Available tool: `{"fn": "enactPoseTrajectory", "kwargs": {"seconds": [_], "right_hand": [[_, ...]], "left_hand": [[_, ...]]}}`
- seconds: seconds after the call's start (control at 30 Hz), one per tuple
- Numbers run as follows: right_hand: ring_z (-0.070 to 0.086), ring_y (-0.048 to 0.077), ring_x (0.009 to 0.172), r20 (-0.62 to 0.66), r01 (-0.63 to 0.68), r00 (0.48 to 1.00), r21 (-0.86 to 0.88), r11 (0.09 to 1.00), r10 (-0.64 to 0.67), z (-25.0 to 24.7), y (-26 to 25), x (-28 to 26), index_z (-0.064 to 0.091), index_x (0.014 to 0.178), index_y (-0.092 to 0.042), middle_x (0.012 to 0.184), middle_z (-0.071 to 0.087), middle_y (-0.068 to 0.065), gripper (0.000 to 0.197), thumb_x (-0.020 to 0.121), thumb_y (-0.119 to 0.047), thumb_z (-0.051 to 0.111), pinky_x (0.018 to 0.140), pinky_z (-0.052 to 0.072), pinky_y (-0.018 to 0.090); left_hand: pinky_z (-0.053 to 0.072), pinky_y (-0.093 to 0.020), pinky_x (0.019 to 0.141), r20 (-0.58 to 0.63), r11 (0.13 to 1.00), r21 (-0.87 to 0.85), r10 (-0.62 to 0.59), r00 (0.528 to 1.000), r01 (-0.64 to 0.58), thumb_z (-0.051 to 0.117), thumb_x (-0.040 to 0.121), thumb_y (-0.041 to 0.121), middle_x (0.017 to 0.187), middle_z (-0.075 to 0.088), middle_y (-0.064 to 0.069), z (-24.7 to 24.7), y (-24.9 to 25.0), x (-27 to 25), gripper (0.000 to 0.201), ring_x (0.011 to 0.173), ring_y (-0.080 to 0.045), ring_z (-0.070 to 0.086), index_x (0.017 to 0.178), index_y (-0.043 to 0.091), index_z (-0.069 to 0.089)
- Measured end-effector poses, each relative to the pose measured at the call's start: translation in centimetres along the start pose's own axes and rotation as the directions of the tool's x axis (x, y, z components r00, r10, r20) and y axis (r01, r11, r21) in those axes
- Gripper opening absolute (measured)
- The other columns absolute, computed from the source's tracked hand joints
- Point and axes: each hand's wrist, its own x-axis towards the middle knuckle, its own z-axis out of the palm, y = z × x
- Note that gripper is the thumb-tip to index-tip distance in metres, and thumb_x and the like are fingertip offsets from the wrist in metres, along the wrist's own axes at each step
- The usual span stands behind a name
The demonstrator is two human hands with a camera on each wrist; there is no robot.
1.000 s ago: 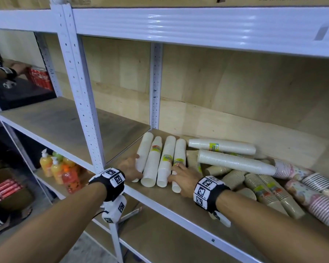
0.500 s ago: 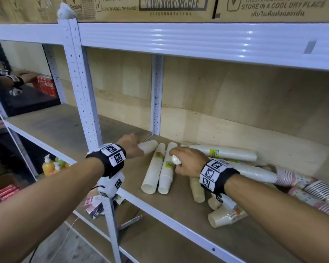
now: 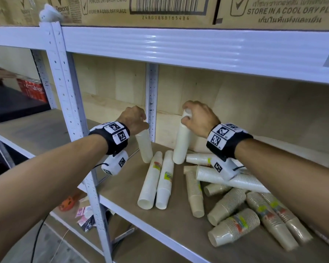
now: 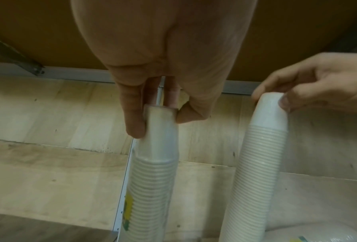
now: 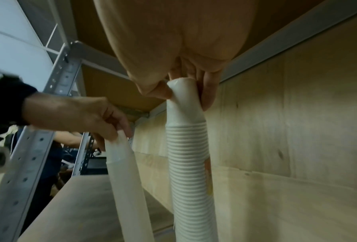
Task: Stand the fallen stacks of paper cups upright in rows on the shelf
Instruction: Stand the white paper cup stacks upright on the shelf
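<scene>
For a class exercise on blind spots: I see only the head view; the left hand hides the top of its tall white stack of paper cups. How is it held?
Observer: Left wrist view: the left hand pinches the top cup of the tall white stack of paper cups between thumb and fingers.
Operator: Any label?
Observer: A yellow and green label on its side.
Operator: And the other white cup stack, in the right hand?
Observer: Right wrist view: a yellowish mark on its wall-facing side.

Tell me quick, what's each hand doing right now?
Left hand: grips the top of an upright white cup stack.
Right hand: grips the top of another white cup stack, slightly tilted.
</scene>
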Motion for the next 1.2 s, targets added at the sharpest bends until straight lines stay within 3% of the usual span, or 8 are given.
{"fn": "enactPoseTrajectory", "kwargs": {"seconds": [0.23, 0.47, 0.57, 0.63, 0.7, 0.83, 0.97, 1.2], "right_hand": [[0.059, 0.022, 0.118, -0.038, 0.009, 0.999, 0.131, 0.991, -0.004, -0.4, -1.9, 4.3, 0.056, 0.128, -0.010, 0.132, 0.060, 0.008, 0.041, 0.089, -0.022, 0.056, 0.098, 0.049, 0.035], [0.059, 0.025, 0.118, 0.024, -0.004, 1.000, 0.197, 0.980, -0.001, 2.9, -4.6, 7.3, 0.056, 0.126, -0.006, 0.131, 0.059, 0.010, 0.040, 0.089, -0.021, 0.053, 0.096, 0.050, 0.040], [0.059, 0.027, 0.116, 0.068, -0.008, 0.998, 0.194, 0.981, -0.005, 4.6, -5.6, 8.1, 0.056, 0.126, -0.003, 0.130, 0.060, 0.012, 0.039, 0.091, -0.020, 0.052, 0.096, 0.051, 0.042], [0.059, 0.029, 0.115, 0.102, -0.012, 0.995, 0.188, 0.982, -0.007, 5.7, -6.1, 8.7, 0.056, 0.124, -0.001, 0.129, 0.060, 0.014, 0.038, 0.091, -0.020, 0.051, 0.096, 0.051, 0.043], [0.061, 0.030, 0.112, 0.135, -0.015, 0.991, 0.173, 0.985, -0.009, 6.7, -6.5, 9.3, 0.058, 0.121, 0.000, 0.125, 0.062, 0.015, 0.037, 0.091, -0.020, 0.052, 0.094, 0.052, 0.043], [0.062, 0.033, 0.103, 0.194, -0.020, 0.981, 0.099, 0.995, 0.000, 7.9, -6.7, 10.4, 0.061, 0.116, -0.001, 0.117, 0.064, 0.015, 0.032, 0.091, -0.020, 0.053, 0.086, 0.054, 0.037], [0.063, 0.031, 0.091, 0.243, -0.046, 0.969, 0.037, 0.998, 0.036, 8.7, -6.2, 11.5, 0.059, 0.093, -0.006, 0.098, 0.062, 0.009, 0.017, 0.089, -0.021, 0.055, 0.068, 0.048, 0.028], [0.064, 0.029, 0.089, 0.278, -0.062, 0.959, 0.007, 0.998, 0.058, 9.7, -5.4, 12.3, 0.062, 0.096, -0.006, 0.099, 0.062, 0.009, 0.020, 0.087, -0.023, 0.057, 0.072, 0.054, 0.032]], "left_hand": [[0.053, -0.029, 0.083, 0.002, 1.000, -0.011, -0.001, 1.000, 0.002, 0.067, 0.084, 0.024, 0.123, 0.064, -0.009, -0.8, 0.4, 3.5, 0.037, 0.103, -0.026, 0.062, 0.119, 0.011, 0.066], [0.055, -0.037, 0.084, 0.006, 0.998, 0.038, -0.041, 0.999, 0.040, 0.065, 0.082, 0.021, 0.098, 0.059, -0.005, -2.6, -0.6, 6.3, 0.026, 0.086, -0.021, 0.056, 0.103, 0.005, 0.067], [0.055, -0.032, 0.064, 0.023, 0.995, 0.066, -0.072, 0.997, 0.070, 0.065, 0.080, 0.020, 0.092, 0.060, -0.004, -3.3, -1.1, 7.1, 0.018, 0.076, -0.018, 0.056, 0.089, 0.004, 0.064], [0.037, -0.023, 0.047, 0.027, 0.992, 0.084, -0.097, 0.995, 0.094, 0.064, 0.078, 0.020, 0.077, 0.054, -0.003, -3.4, -1.6, 7.7, 0.024, 0.061, -0.014, 0.048, 0.065, 0.009, 0.048], [0.029, -0.020, 0.045, 0.032, 0.991, 0.078, -0.108, 0.994, 0.105, 0.064, 0.078, 0.020, 0.069, 0.048, -0.001, -3.4, -1.9, 8.1, 0.031, 0.057, -0.013, 0.044, 0.060, 0.012, 0.040], [0.031, -0.021, 0.044, 0.047, 0.991, 0.071, -0.112, 0.993, 0.109, 0.064, 0.078, 0.020, 0.069, 0.050, -0.001, -3.0, -2.1, 8.9, 0.028, 0.058, -0.013, 0.046, 0.062, 0.011, 0.044], [0.034, -0.021, 0.045, 0.078, 0.993, 0.069, -0.099, 0.992, 0.094, 0.063, 0.081, 0.023, 0.071, 0.052, 0.000, -2.1, -1.8, 9.8, 0.026, 0.060, -0.011, 0.048, 0.065, 0.010, 0.048], [0.036, -0.022, 0.046, 0.074, 0.990, 0.102, -0.103, 0.992, 0.095, 0.066, 0.082, 0.029, 0.084, 0.055, -0.005, -0.7, -1.1, 10.2, 0.030, 0.074, -0.019, 0.054, 0.072, 0.007, 0.048]]}}
